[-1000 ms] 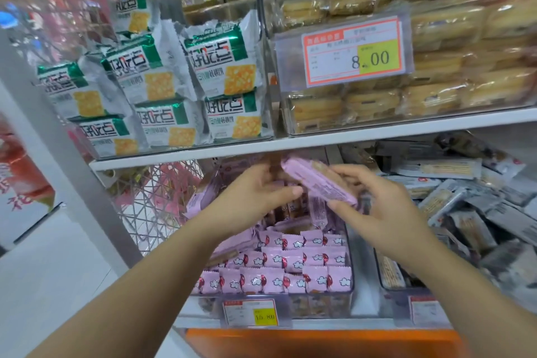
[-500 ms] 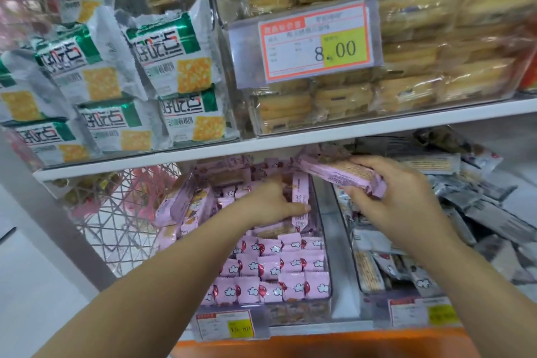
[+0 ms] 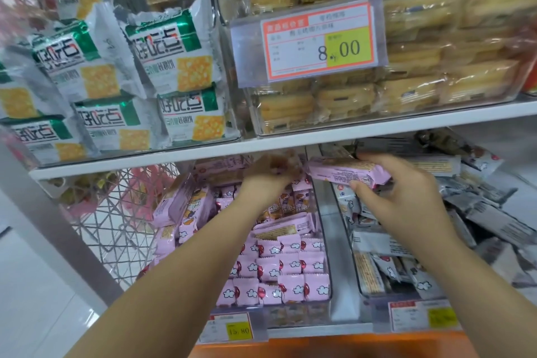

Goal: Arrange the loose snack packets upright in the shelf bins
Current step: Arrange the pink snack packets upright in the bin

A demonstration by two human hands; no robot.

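My right hand [image 3: 404,200] grips a long pink snack packet [image 3: 345,173], held flat just under the upper shelf, over the gap between two bins. My left hand [image 3: 266,180] reaches deep into the back of the clear bin [image 3: 293,318] of pink packets. It is blurred, with its fingers curled among the rear packets, and I cannot tell if it holds one. At the bin's front, small pink packets [image 3: 279,273] stand upright in rows. Longer pink packets [image 3: 180,206] lean loose along its left side, and one lies flat [image 3: 283,227] on the rows.
To the right, a second clear bin [image 3: 406,299] holds grey and white packets in a loose heap. The upper shelf board [image 3: 290,142] hangs low over both hands. Green cracker bags [image 3: 171,67] and a box of cakes [image 3: 406,90] sit on it. A wire basket [image 3: 110,227] is at left.
My left hand has gone from the upright packets in mid-bin to the back of the pink bin. My right hand keeps the long pink packet, now closer to the pink bin.
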